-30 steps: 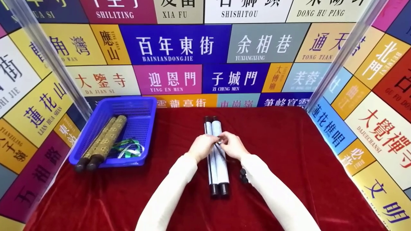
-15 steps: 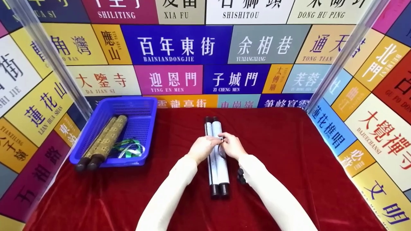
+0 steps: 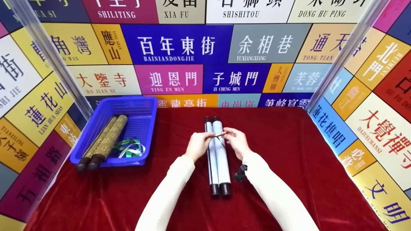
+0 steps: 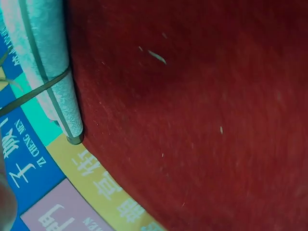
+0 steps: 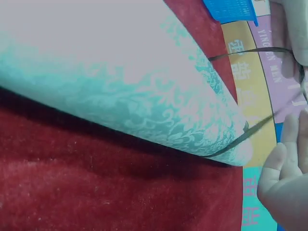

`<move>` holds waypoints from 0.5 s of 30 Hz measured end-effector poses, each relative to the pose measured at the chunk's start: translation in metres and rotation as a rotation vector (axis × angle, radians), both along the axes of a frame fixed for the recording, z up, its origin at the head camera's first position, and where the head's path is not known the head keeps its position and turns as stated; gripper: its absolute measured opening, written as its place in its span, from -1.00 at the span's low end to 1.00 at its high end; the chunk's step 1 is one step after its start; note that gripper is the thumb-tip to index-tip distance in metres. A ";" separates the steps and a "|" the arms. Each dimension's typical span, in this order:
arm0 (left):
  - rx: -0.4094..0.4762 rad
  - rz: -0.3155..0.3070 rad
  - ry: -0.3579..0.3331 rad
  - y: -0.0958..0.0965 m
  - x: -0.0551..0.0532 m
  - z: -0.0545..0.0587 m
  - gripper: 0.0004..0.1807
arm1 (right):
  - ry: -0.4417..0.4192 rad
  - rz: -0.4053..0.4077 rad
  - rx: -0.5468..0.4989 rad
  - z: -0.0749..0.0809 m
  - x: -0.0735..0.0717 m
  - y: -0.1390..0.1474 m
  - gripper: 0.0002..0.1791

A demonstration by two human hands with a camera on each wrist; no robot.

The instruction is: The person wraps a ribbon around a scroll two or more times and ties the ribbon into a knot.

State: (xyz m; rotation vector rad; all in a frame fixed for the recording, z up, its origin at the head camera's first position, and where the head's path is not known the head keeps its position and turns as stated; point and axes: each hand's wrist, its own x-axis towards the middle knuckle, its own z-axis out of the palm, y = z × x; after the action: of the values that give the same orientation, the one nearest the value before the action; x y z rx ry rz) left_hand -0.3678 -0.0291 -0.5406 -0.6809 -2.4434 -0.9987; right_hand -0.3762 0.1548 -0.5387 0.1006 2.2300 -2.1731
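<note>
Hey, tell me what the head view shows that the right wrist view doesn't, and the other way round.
Only the head view shows the pale scroll at full length, plus the gold patterned rolls and green and white ribbons in the blue basket. Only the right wrist view makes out the scroll's leafy pattern. Both share the dark cord, parts of the left hand and right hand, the red cloth, the sign wall and some of the basket.
</note>
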 end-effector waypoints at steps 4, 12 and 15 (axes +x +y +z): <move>0.174 0.060 -0.206 -0.001 -0.003 0.001 -0.82 | -0.018 -0.029 -0.064 -0.003 -0.001 0.002 -0.58; 0.598 0.093 -0.615 -0.002 -0.006 -0.005 -0.64 | -0.109 -0.105 -0.212 -0.009 -0.001 0.006 -0.52; 0.710 0.164 -0.752 -0.008 -0.005 -0.007 -0.56 | -0.114 -0.179 -0.192 -0.011 -0.001 0.011 -0.55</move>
State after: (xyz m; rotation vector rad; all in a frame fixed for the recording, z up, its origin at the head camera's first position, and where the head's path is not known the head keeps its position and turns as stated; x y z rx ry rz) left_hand -0.3730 -0.0368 -0.5473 0.1776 -2.3351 -2.1697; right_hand -0.3776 0.1656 -0.5492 0.4229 2.0111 -2.3907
